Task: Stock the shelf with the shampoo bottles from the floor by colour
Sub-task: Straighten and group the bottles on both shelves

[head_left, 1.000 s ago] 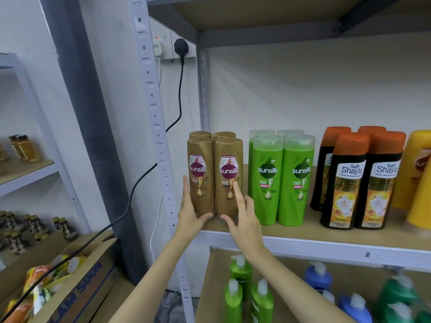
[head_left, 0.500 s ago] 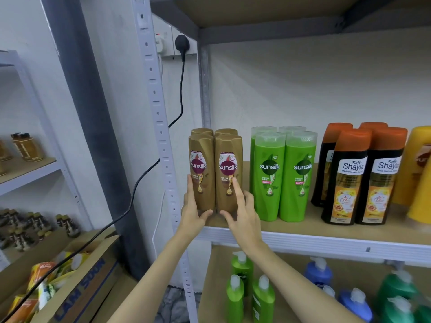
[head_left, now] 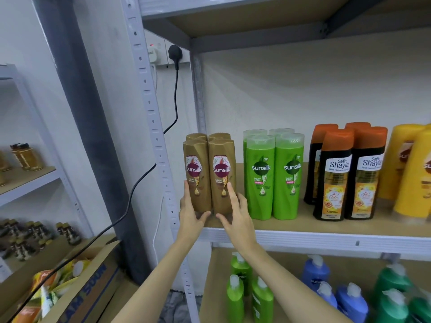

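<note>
Two brown Sunsilk shampoo bottles stand side by side at the left end of the middle shelf, with two more brown ones behind them. My left hand presses against the lower left of the left bottle, fingers straight up its side and thumb across its base. On the right bottle's lower front rests my right hand, index finger flat on the label. To the right stand green Sunsilk bottles, black orange-capped Shayla bottles and yellow bottles.
A grey upright post rises just left of the brown bottles, and a black cable hangs from a wall plug. Green, blue and dark green pump bottles fill the shelf below. A cardboard box of packets sits at the lower left.
Both hands have stayed on the two front brown bottles. The view has shifted slightly; the bottles sit about where they were on the shelf.
</note>
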Tool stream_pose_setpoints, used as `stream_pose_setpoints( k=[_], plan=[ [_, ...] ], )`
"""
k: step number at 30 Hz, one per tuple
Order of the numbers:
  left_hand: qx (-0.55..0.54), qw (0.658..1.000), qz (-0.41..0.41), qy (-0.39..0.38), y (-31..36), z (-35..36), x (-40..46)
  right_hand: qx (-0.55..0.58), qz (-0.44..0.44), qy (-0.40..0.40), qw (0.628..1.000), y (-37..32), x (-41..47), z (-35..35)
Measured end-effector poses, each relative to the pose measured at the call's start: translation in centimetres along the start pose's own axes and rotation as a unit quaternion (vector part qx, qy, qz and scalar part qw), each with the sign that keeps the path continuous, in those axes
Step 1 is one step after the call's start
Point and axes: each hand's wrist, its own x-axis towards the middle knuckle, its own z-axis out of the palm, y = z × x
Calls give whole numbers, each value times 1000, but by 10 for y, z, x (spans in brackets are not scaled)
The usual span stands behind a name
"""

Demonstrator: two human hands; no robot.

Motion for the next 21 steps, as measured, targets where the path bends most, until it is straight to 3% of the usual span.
stream_pose_setpoints(
  k=[4,7,10,12,15,18,21],
  plan=[
    [12,999,-7,37,13,6,-28,45,10,-44,998,6,-22,-18],
    [22,997,33,73,17,14,-60,34,-38,-23,998,15,-46,-39],
    [53,998,32,14,14,23,-86,-11,-130,2,991,34,-66,-54],
    [61,996,5,-64,11,30,-99,-42,-146,-31,988,52,-79,-61],
    [75,985,-27,-156,-6,43,-111,-83,-37,-162,983,77,-95,-71],
    [94,973,-39,-208,-35,61,-117,-147,98,-300,937,115,-108,-68],
    [97,970,-38,-222,-81,88,-126,-143,172,-312,923,160,-132,-50]
  ],
)
